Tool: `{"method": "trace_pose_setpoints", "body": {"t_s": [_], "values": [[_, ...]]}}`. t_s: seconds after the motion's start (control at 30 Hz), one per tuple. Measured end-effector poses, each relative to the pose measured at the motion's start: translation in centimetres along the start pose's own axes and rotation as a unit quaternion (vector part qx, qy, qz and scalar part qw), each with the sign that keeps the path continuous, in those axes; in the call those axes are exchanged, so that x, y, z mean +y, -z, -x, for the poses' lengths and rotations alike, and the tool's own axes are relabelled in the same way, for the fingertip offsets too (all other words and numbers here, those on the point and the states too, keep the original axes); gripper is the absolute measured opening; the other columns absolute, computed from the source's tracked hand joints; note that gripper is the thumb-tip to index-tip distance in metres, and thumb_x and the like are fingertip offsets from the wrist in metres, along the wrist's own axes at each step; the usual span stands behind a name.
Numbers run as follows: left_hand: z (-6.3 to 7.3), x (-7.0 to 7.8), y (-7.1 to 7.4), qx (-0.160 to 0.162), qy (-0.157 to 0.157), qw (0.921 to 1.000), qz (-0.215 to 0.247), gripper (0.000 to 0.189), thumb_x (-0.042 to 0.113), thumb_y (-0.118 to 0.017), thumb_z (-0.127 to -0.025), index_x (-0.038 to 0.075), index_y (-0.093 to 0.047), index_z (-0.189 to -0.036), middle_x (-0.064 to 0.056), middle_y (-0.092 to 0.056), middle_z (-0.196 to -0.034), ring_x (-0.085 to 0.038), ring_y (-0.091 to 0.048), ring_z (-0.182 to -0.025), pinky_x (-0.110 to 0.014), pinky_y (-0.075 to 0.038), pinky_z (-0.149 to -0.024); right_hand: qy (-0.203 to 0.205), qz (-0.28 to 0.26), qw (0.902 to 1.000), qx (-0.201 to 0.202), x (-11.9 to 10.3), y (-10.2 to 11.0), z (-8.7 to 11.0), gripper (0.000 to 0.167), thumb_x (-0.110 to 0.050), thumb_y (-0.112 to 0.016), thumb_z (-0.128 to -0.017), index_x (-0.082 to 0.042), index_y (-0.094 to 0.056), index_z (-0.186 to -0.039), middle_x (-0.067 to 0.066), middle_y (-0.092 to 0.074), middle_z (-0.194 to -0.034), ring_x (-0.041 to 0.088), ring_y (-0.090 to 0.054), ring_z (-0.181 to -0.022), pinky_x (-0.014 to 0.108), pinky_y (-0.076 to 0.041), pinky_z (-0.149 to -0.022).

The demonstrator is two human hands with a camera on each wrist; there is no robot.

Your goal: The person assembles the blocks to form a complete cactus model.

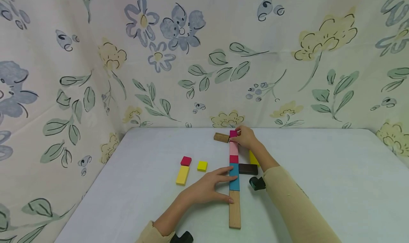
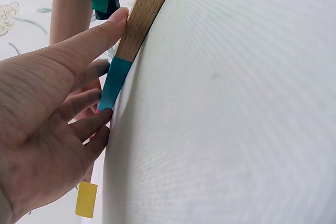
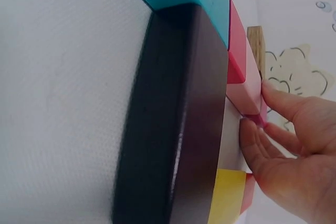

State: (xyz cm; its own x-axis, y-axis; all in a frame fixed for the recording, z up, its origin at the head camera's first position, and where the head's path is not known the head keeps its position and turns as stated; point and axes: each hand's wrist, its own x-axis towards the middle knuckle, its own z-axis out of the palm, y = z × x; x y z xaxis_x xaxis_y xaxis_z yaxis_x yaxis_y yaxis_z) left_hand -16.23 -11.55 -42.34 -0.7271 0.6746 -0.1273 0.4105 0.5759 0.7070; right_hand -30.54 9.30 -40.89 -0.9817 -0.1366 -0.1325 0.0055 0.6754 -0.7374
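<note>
A straight row of blocks runs away from me: a plain wooden block (image 1: 234, 211), a blue block (image 1: 234, 184), a red block (image 1: 234, 159), a pink block (image 1: 234, 149) and a magenta block (image 1: 233, 133) at the far end. My left hand (image 1: 206, 188) lies along the row's left side, fingertips on the blue block and thumb on the wooden one, fingers fairly straight. At the far end my right hand (image 1: 246, 137) pinches the magenta block, its fingers also close to the pink block in the right wrist view.
A black block (image 1: 248, 169) abuts the blue block's right side. A yellow block (image 1: 253, 158) is partly behind my right forearm. A brown block (image 1: 221, 137) lies left of the far end. At left are a red block (image 1: 186, 161), a yellow bar (image 1: 182, 175) and a yellow cube (image 1: 202, 166).
</note>
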Motion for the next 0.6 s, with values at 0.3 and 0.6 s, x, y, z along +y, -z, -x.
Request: {"method": "trace_pose_setpoints", "body": {"t_s": [0.3, 0.6], "values": [[-0.08, -0.03, -0.01, 0.000, 0.004, 1.0000, -0.003, 0.067, 0.037, -0.082, -0.093, 0.023, -0.057, -0.154, 0.002, -0.034, -0.172, -0.023, -0.030, -0.159, -0.046, -0.034, -0.127, 0.008, 0.011, 0.9999, 0.000, 0.06, -0.09, 0.07, 0.058, -0.017, -0.071, -0.101, 0.011, -0.048, -0.146, 0.033, -0.057, -0.140, 0.044, -0.058, -0.125, 0.048, -0.056, -0.107], [-0.09, -0.04, -0.07, 0.000, 0.008, 1.0000, 0.000, 0.067, 0.037, -0.082, -0.093, 0.024, -0.058, -0.154, 0.004, -0.034, -0.172, -0.022, -0.030, -0.159, -0.047, -0.034, -0.127, -0.001, 0.009, 1.0000, -0.003, -0.12, 0.24, 0.57, 0.059, -0.017, -0.069, -0.101, 0.009, -0.047, -0.148, 0.032, -0.058, -0.140, 0.042, -0.062, -0.122, 0.046, -0.058, -0.104]]}}
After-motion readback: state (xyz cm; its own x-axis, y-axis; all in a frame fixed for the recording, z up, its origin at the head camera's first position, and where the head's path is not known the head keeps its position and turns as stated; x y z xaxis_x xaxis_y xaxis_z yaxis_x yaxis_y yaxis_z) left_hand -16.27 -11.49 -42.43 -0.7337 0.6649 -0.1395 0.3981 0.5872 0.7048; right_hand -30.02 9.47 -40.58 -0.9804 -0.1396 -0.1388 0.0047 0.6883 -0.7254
